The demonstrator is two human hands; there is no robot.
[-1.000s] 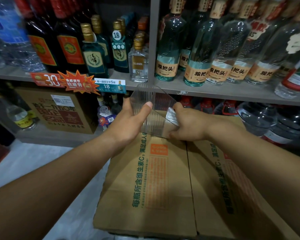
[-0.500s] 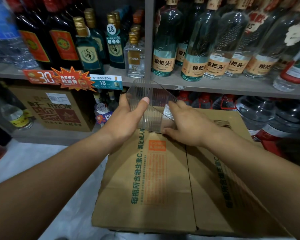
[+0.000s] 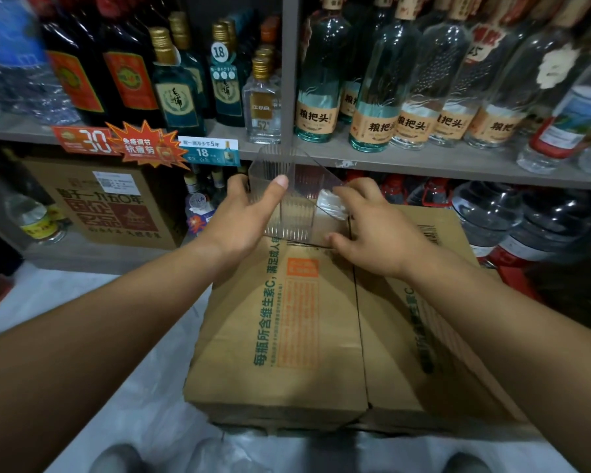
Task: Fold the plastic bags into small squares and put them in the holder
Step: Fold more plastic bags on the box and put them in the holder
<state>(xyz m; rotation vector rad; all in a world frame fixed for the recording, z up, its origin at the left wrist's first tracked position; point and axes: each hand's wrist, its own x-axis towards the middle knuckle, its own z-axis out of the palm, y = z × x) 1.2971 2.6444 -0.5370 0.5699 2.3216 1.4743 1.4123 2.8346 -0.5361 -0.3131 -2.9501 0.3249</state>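
Looks like insertion step: left hand point(image 3: 246, 216) grips clear ribbed plastic holder point(image 3: 289, 213) on brown cardboard box point(image 3: 304, 336), folded white plastic bag point(image 3: 331, 203) inside it at right hand point(image 3: 379, 233), pinch unclear; next likely seat bag fully, withdraw.

Left hand point(image 3: 243, 221) grips clear holder point(image 3: 296, 216) atop cardboard box point(image 3: 307, 353); right hand point(image 3: 379, 233) touches it.
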